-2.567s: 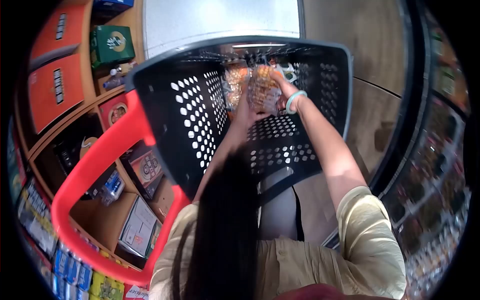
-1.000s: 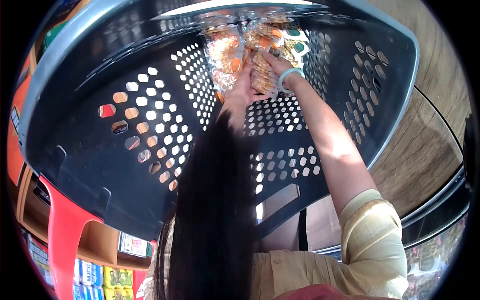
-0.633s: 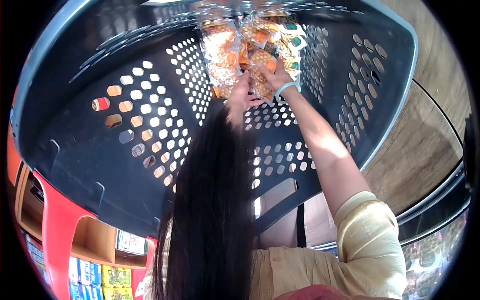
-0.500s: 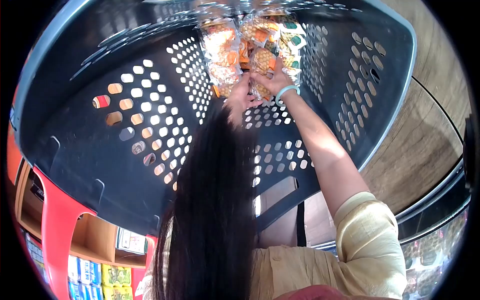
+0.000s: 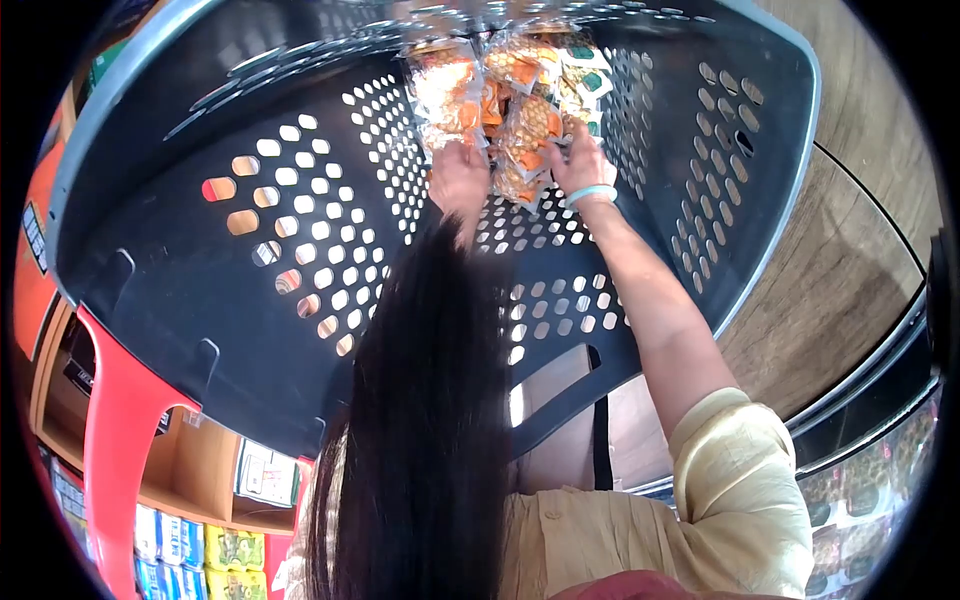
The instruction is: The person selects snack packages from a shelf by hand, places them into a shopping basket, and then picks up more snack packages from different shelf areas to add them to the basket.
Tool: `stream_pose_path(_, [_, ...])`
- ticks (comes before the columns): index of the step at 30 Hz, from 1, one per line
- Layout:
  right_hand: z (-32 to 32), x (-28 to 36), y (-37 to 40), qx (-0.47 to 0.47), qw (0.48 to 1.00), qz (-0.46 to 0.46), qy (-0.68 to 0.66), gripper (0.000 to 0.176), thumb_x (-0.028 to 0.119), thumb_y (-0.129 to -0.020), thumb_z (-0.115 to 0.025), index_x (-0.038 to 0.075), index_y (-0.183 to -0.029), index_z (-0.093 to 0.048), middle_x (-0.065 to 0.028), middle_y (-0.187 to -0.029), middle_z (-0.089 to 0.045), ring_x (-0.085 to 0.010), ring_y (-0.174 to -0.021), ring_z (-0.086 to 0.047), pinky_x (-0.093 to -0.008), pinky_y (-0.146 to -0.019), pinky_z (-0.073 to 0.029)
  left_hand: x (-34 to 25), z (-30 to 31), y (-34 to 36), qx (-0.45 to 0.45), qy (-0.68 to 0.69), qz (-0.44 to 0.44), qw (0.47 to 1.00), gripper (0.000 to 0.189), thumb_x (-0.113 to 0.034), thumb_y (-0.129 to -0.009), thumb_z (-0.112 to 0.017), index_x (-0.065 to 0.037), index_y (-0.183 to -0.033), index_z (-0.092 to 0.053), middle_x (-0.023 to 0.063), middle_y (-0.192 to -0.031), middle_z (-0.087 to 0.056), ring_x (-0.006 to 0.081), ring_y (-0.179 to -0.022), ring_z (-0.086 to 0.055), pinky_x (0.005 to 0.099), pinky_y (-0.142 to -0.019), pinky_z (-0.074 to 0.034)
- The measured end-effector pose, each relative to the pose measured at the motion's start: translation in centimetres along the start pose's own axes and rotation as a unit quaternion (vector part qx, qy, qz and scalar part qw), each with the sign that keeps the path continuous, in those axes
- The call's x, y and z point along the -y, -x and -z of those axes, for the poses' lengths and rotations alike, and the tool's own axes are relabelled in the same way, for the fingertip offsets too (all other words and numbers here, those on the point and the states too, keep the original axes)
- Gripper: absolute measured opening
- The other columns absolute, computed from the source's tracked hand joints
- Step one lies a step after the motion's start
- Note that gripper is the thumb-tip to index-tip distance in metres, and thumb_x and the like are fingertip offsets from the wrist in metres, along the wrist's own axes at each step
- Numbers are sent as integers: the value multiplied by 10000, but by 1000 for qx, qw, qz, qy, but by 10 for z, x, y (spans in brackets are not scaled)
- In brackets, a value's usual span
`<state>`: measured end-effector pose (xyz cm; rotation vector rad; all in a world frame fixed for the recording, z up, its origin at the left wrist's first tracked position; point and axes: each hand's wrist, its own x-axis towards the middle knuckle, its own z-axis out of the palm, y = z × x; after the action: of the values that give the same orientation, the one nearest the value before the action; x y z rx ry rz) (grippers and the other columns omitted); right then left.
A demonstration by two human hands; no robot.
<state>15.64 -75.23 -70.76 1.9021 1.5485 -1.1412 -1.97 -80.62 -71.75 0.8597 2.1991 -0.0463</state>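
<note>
I lean over a black perforated shopping basket (image 5: pixel 300 230). Several clear packs of orange snacks lie at its far end. My right hand (image 5: pixel 580 160), with a pale bracelet on the wrist, grips the right edge of the middle snack pack (image 5: pixel 528 125). My left hand (image 5: pixel 458 180) lies just left of that pack, its fingertips at the lower edge of the left snack pack (image 5: pixel 445 85); the fingers' grip is hidden. A pack with green labels (image 5: pixel 582 82) lies to the right. My hanging dark hair (image 5: pixel 430 420) hides my left arm.
The basket's red handle (image 5: pixel 120 440) stands at the lower left. Behind it are wooden shelves with boxes and colourful packs (image 5: pixel 190 550). Wood-look floor (image 5: pixel 850 260) shows to the right, with a dark display case (image 5: pixel 880 470) at the lower right.
The middle pack has gone down among the other packs in the basket. My hands have drawn apart, the left sliding to the left off the middle pack. The view has shifted slightly.
</note>
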Motion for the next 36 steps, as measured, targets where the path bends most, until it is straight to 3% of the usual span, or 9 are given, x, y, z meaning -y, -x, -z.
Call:
stream_pose_path(2, [-4,-6,-12,-225,962,154,-23,635,307,-811,-624,73,-1340,-363,-206,-1224,-524,-357,-1107,-524,-407,-902,-441,-14,16,-4,12,53,-57,997,364,-211,-808,-600,-131,-1162,-579,111,-1157,-564,291,-979,-582,416,-884,-446])
stream_pose_path(4, [16,15,-20,-221,962,151,-59,619,212,-801,-632,101,-1350,-368,-206,-1283,-452,-359,-1174,-452,-418,-947,-407,-28,18,-11,-120,52,-320,938,446,-182,-804,-594,-148,-1244,-530,114,-1287,-481,317,-1170,-470,404,-997,-377])
stream_pose_path(7, [22,35,-44,-304,925,228,-10,574,196,-785,-636,136,-1319,-432,-209,-1303,-436,-372,-1188,-439,-427,-981,-381,-54,20,-21,-80,-26,-392,916,467,-183,-799,-586,-134,-1258,-509,105,-1370,-408,328,-1297,-335,421,-1081,-275])
stream_pose_path(19, [1,12,9,-40,963,215,155,292,220,-808,-577,70,-1057,-607,-157,-1212,-532,-312,-1129,-506,-445,-937,-395,-9,37,8,74,-251,-301,917,396,-259,-808,-561,-53,-1146,-568,147,-1202,-525,301,-1167,-463,434,-1010,-325])
stream_pose_path(24, [7,-10,55,-138,974,173,37,271,285,-826,-554,79,-980,-641,-144,-1031,-634,-313,-1015,-576,-403,-909,-427,-3,54,39,75,-220,-343,910,349,-157,-796,-477,10,-1088,-569,176,-916,-618,341,-904,-587,449,-825,-421])
stream_pose_path(26, [40,2,88,-71,990,119,-15,272,302,-820,-564,82,-961,-642,-140,-984,-650,-311,-942,-613,-419,-856,-461,-26,85,63,180,-206,-316,909,429,-139,-771,-502,32,-1164,-517,185,-920,-616,369,-885,-585,473,-812,-424])
stream_pose_path(29, [68,-1,125,-14,995,69,-65,245,277,-813,-551,104,-957,-646,-162,-941,-653,-347,-928,-609,-421,-834,-478,-21,93,92,73,-130,-394,907,516,-138,-743,-566,50,-1215,-473,224,-922,-604,366,-840,-595,467,-757,-443])
stream_pose_path(30, [70,-5,134,-13,996,61,-67,239,271,-812,-539,110,-952,-648,-172,-931,-651,-360,-921,-607,-430,-825,-484,-18,94,100,1,-101,-452,886,271,-235,-801,-572,-4,-939,-607,210,-886,-630,380,-806,-621,451,-753,-501])
stream_pose_path(36, [97,-7,234,-166,978,83,-92,205,262,-794,-582,95,-894,-646,-156,-811,-658,-347,-816,-637,-415,-715,-502,-32,158,164,184,-131,-409,884,357,-301,-826,-528,-123,-1131,-577,176,-963,-647,339,-936,-617,435,-825,-489])
